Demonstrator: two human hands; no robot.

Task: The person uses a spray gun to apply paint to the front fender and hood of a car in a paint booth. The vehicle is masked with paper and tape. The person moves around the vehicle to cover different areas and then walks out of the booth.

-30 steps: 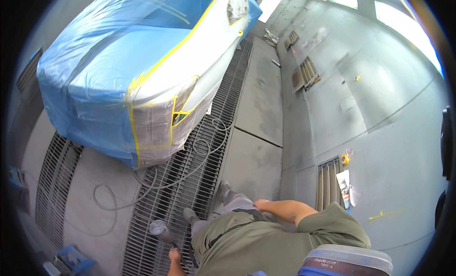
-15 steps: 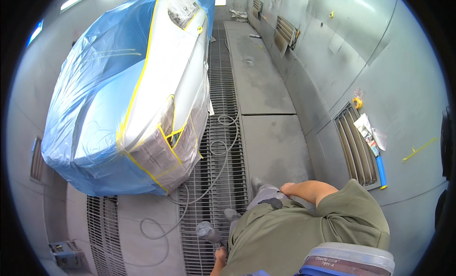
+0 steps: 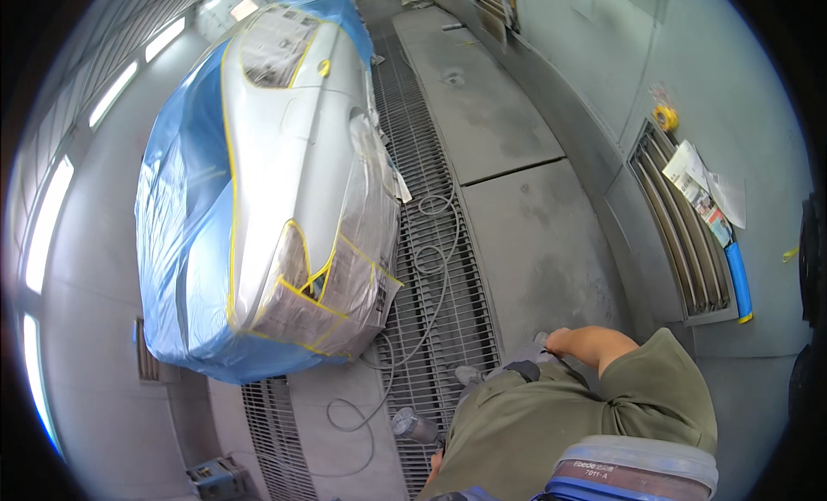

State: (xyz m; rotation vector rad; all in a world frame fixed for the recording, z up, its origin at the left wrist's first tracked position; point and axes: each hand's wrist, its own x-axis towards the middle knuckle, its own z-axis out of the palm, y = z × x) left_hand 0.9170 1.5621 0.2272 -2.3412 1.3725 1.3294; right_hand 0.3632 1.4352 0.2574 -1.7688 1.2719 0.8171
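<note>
My left hand [image 3: 437, 463], partly cut off by my green shirt, is closed on a spray gun [image 3: 417, 426] with a grey cup, held low above the floor grating. My right hand [image 3: 560, 339] hangs by my leg; its fingers are too hidden to tell if it holds anything. Ahead to the left stands a car [image 3: 284, 156] with bare silver-white side panels. Blue plastic film [image 3: 185, 268] covers its far side, and newspaper sheets [image 3: 297, 307] edged with yellow tape cover its near corner and window.
A thin grey hose [image 3: 428, 324] loops across the floor grating [image 3: 439, 294]. On the right wall, a louvred vent [image 3: 668, 217] holds papers, a blue roll [image 3: 738, 281] and yellow tape [image 3: 664, 117]. A small blue-grey box [image 3: 217, 480] sits at lower left. A respirator filter [image 3: 637, 471] fills the lower right.
My view has turned and tilted up, so the car and floor sit further right and the wall lights show at left. The spray gun stays low in my left hand.
</note>
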